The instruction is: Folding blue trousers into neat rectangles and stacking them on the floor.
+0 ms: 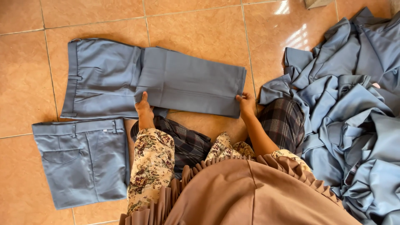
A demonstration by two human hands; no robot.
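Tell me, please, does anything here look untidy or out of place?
Only the pile of blue-grey trousers at the right is crumpled, spilling over the person's checked knee. The trousers being folded, pressed by the left hand and right hand, and the folded pair lie flat and neat.

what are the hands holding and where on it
Both hold the grey-blue trousers being folded: the left hand at the near edge of the folded-over leg, the right hand at its near hem corner.
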